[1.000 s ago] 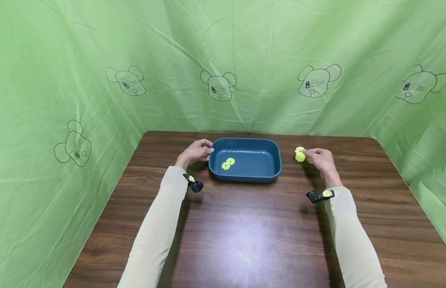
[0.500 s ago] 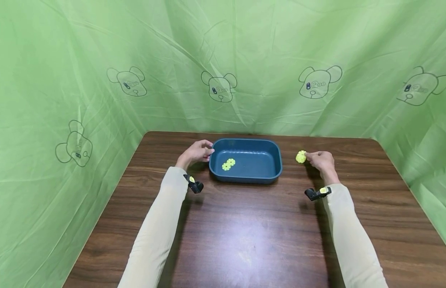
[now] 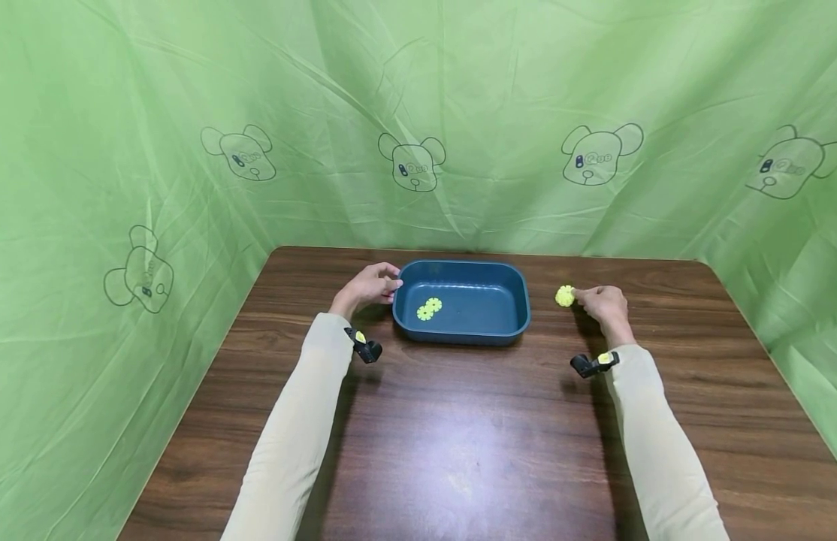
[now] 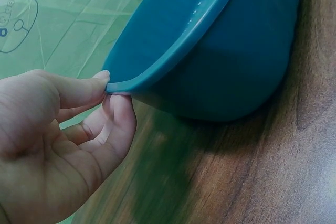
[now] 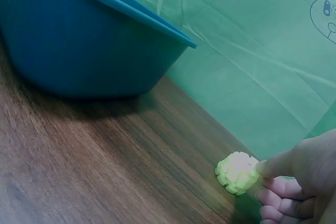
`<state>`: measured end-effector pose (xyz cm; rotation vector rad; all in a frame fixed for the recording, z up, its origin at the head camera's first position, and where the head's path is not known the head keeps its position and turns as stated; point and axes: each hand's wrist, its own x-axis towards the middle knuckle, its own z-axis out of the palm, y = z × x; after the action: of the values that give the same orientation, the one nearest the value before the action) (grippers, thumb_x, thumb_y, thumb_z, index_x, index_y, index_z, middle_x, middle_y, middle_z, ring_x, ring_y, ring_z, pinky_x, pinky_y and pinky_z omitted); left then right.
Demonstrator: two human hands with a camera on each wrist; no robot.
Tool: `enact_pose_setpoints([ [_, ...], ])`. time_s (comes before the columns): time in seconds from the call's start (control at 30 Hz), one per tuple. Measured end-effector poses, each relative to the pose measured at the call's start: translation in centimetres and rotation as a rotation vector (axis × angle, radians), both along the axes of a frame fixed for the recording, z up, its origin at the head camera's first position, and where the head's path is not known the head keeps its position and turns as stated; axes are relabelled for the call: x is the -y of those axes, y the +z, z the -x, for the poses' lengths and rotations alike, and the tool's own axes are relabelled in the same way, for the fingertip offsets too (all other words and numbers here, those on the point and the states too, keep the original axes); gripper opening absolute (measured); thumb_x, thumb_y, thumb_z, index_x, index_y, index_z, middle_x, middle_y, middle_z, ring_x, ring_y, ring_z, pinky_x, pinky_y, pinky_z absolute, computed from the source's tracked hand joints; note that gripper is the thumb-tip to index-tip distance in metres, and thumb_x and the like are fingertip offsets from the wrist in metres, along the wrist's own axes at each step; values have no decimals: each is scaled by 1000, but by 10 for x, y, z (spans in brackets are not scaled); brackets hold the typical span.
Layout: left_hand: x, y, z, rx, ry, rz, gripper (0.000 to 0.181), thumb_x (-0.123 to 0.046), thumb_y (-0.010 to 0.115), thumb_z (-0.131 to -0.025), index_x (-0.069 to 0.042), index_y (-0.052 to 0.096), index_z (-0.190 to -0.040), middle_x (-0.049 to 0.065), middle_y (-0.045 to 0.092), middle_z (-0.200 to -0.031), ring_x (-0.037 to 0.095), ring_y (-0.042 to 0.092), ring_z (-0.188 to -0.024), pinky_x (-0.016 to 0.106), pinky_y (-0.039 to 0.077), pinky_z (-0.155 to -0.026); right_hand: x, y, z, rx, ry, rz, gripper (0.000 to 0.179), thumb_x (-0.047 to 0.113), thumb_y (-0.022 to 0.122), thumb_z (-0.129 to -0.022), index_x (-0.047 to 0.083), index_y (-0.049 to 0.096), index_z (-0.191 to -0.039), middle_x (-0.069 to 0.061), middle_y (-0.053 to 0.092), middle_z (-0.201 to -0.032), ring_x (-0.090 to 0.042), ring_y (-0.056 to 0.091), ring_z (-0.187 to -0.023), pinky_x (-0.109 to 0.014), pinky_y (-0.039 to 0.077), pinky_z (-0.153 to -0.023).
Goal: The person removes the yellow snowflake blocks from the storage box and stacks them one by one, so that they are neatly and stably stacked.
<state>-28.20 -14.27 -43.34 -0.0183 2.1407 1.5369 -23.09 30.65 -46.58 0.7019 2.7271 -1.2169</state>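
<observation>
A dark blue rectangular basin (image 3: 459,338) stands near the back of the table. My left hand (image 3: 371,285) holds its left rim; in the left wrist view the thumb lies on the rim and curled fingers press from below. Two flat, yellow-green notched discs (image 3: 428,309), shaped like flowers, lie on the basin floor. Right of the basin, a small pile of similar notched discs (image 5: 237,173) rests on the table. My right hand (image 3: 604,304) pinches the edge of the top disc between thumb and finger. How many discs are under it is hard to tell.
The brown wood-grain table (image 3: 459,436) reaches back to a green curtain (image 3: 486,113) printed with bear heads, which also hangs on both sides. Both wrists carry a black camera mount (image 3: 596,365) over pale sleeves.
My right hand has come slightly nearer, and the disc it pinches now sits over the pile instead of sticking out behind it. The left hand and the basin have stayed put.
</observation>
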Motion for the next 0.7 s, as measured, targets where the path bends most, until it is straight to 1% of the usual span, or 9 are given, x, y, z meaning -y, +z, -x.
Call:
enact_pose_setpoints([
  [0.1, 0, 1, 0, 0, 1, -2, 34, -9, 55, -97, -4, 46, -129, 16, 53, -99, 15, 55, -72, 28, 54, -72, 1, 0, -1, 3, 11, -4, 47, 44, 59, -91, 0, 70, -104, -14, 68, -105, -22, 54, -87, -26, 42, -68],
  [0.17, 0, 1, 0, -1, 0, -2, 34, -9, 55, -97, -3, 46, -129, 16, 53, -99, 15, 55, -72, 28, 54, -72, 1, 0, -2, -2, 14, 0, 47, 43, 59, -92, -1, 70, -105, -16, 66, -112, -26, 54, -94, -26, 42, -69],
  [0.23, 0, 1, 0, -2, -1, -2, 34, -9, 55, -97, -3, 46, -129, 15, 53, -98, 15, 55, -72, 28, 54, -71, 1, 0, -2, -6, 14, -1, 47, 43, 59, -92, -1, 70, -105, -16, 65, -115, -28, 53, -100, -26, 41, -71],
  [0.3, 0, 1, 0, -1, 1, 0, 34, -9, 55, -97, -4, 46, -129, 15, 53, -97, 15, 55, -72, 29, 54, -72, 2, 1, -3, -14, 12, 1, 48, 43, 60, -91, -2, 69, -104, -16, 65, -114, -29, 52, -103, -26, 40, -72],
  [0.37, 0, 0, 0, 0, 4, 0, 34, -9, 55, -97, -4, 46, -128, 15, 53, -97, 15, 55, -72, 33, 54, -77, 2, 2, -5, -17, 13, 3, 47, 42, 59, -91, -3, 69, -104, -16, 65, -112, -29, 52, -104, -26, 39, -73],
  [0.43, -1, 0, 0, 3, 6, -1, 33, -9, 55, -97, -4, 46, -128, 15, 53, -97, 15, 55, -72, 39, 54, -84, 2, 4, -6, -18, 14, 8, 48, 43, 58, -92, -3, 69, -105, -15, 66, -110, -27, 53, -99, -26, 40, -72],
  [0.53, -1, 0, 0, 7, 7, -1, 34, -9, 55, -97, -4, 46, -129, 15, 53, -99, 16, 55, -72, 46, 50, -93, 2, 7, -9, -18, 14, 14, 51, 46, 54, -93, -2, 68, -105, -13, 67, -99, -21, 54, -87, -25, 41, -69],
  [0.6, -1, 0, 0, 7, 6, 0, 34, -9, 55, -97, -4, 46, -129, 16, 53, -99, 15, 56, -72, 46, 51, -92, 2, 11, -10, -28, 16, 21, 52, 47, 52, -94, -2, 67, -105, -7, 68, -89, -16, 53, -78, -25, 42, -67],
  [0.7, 0, 0, 1, 4, 6, -2, 34, -9, 56, -96, -4, 46, -129, 16, 53, -98, 16, 56, -71, 38, 54, -83, 1, 16, -10, -58, 24, 34, 54, 49, 49, -94, -1, 66, -105, 4, 65, -76, -9, 53, -69, -24, 42, -66],
])
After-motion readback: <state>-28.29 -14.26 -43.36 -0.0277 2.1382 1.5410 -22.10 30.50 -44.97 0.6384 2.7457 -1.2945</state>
